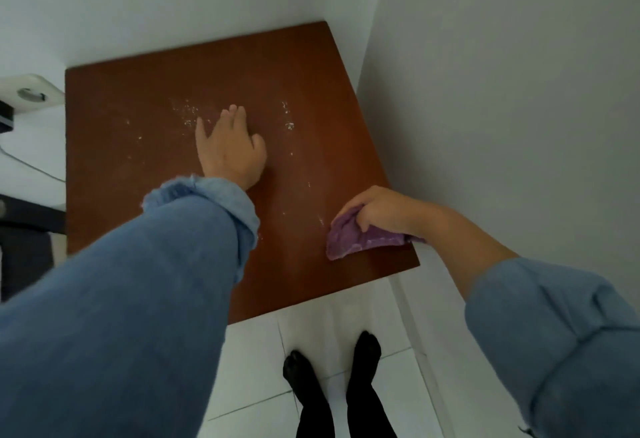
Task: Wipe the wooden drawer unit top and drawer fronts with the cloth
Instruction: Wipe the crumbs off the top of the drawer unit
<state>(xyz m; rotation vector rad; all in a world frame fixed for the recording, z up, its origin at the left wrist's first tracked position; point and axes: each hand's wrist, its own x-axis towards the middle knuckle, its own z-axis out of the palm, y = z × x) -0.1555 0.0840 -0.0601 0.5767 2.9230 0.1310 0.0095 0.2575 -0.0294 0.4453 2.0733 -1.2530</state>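
The flat reddish-brown wooden top of the drawer unit fills the middle of the view, pushed into a corner of white walls. The drawer fronts are hidden under it. White dusty specks lie on the wood, mostly from the centre toward 12 o'clock, with a thinner trail running down toward 5 o'clock.

The left hand rests palm-down near the centre, its fingers close together and pointing to 12 o'clock; it holds nothing.

The right hand is at 4 o'clock on the top, near the right edge. Its fingers are curled and pinch the crumpled purple cloth, which hangs below them and touches the wood. The long axis of the cloth runs about from 3 to 9 o'clock.

From the cloth, the specks lie toward 10 and 11 o'clock, so I judge the wipe must go up and to the left. The left hand is in this path.
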